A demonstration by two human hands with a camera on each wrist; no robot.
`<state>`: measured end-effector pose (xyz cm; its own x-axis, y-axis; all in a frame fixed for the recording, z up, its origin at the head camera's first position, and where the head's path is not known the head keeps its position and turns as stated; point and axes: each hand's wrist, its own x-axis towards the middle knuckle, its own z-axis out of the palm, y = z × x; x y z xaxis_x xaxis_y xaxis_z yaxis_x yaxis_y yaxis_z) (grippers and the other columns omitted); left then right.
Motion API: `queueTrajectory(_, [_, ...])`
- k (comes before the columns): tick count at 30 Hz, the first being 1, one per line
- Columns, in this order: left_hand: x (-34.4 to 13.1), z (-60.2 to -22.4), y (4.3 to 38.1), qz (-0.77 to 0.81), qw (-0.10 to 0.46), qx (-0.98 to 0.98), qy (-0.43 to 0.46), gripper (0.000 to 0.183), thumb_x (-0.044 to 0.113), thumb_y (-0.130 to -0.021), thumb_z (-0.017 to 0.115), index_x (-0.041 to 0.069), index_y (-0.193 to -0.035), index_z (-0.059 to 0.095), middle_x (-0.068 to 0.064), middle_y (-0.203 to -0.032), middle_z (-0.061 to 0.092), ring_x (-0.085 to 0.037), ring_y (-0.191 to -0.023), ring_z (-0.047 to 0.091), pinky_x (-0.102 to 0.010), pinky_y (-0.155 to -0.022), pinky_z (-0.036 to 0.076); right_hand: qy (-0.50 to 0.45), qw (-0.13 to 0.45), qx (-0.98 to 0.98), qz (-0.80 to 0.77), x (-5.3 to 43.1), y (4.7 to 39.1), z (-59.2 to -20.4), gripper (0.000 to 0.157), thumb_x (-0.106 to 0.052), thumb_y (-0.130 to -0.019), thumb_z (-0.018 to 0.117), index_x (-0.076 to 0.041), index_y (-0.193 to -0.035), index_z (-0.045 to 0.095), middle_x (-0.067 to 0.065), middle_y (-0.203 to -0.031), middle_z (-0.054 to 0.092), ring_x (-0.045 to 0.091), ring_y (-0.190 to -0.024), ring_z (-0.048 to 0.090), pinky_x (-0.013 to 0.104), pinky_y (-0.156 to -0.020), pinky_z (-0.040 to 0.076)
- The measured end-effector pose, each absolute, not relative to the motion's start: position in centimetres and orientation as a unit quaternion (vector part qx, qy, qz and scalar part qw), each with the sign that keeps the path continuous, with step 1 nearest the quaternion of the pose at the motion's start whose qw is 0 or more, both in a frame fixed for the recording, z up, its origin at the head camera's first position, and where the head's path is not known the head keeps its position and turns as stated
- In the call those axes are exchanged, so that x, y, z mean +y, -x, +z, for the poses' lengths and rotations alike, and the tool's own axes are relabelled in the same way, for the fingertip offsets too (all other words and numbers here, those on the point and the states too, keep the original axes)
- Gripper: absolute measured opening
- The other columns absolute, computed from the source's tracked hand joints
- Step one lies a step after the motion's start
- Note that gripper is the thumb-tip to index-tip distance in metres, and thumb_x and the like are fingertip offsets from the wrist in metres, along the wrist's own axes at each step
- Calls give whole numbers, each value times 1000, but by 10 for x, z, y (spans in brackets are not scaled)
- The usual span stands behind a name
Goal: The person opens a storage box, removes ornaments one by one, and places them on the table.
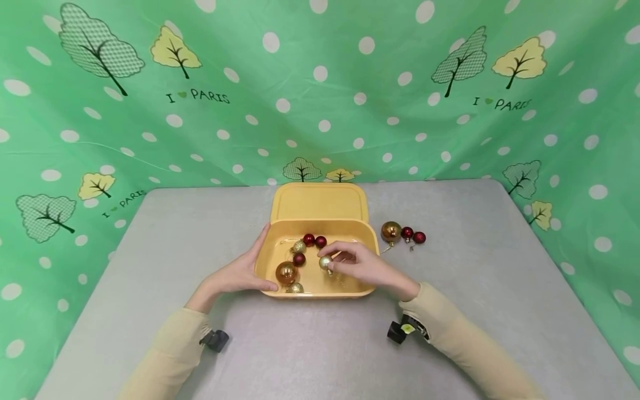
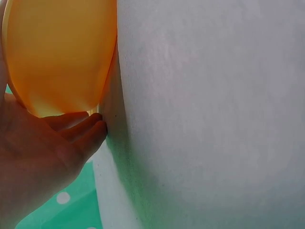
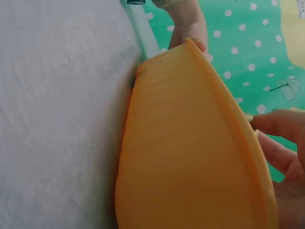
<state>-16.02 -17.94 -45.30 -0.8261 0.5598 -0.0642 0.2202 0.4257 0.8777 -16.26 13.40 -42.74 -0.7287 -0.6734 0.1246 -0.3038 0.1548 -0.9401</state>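
A yellow plastic box (image 1: 318,223) stands on the table with several Christmas ball ornaments inside. My left hand (image 1: 240,270) rests spread against its left end, thumb along the front rim near the corner. From the left wrist view, its fingers (image 2: 90,133) lie against the outer wall. Over the box, my right hand (image 1: 367,266) pinches a small pale gold Christmas ball (image 1: 325,262) between thumb and fingers. Inside, to the left, lie a larger shiny gold ball (image 1: 286,273), glittery gold balls (image 1: 299,247) and small dark red balls (image 1: 299,259).
Behind the box lies its yellow lid (image 1: 320,201). Right of the box, a large gold ball (image 1: 391,231) and two small red balls (image 1: 419,238) sit on the grey table (image 1: 320,344). A green patterned cloth (image 1: 320,94) hangs along the table's back and sides.
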Motion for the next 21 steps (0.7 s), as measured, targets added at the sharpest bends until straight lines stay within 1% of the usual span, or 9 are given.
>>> queueTrajectory(6, [-179, -451, 160, 482, 178, 825, -235, 135, 24, -69, 88, 18, -153, -18, -17, -158, -13, -46, -141, 4, -57, -112, 10, 311, 169, 739, -573, 139, 161, -425, 34, 6, -86, 64, 7, -120, 59, 16, -109, 64, 29, -97, 62, 34, -81, 55])
queueTrajectory(12, [-181, -452, 160, 482, 175, 826, -236, 135, 24, -69, 88, 18, -153, -17, -17, -158, -13, -46, -141, 4, -58, -112, 10, 285, 154, 745, -584, 147, 159, -418, 33, 5, -87, 64, 9, -119, 58, 19, -109, 62, 33, -99, 60, 33, -81, 55])
queueTrajectory(21, [-181, -453, 160, 479, 173, 827, -237, 134, 24, -69, 88, 17, -153, -17, -17, -158, -11, -46, -141, 5, -57, -112, 11, 266, 102, 775, -565, 161, 159, -410, 31, 0, -88, 65, 4, -118, 62, 12, -110, 64, 28, -101, 58, 39, -83, 53])
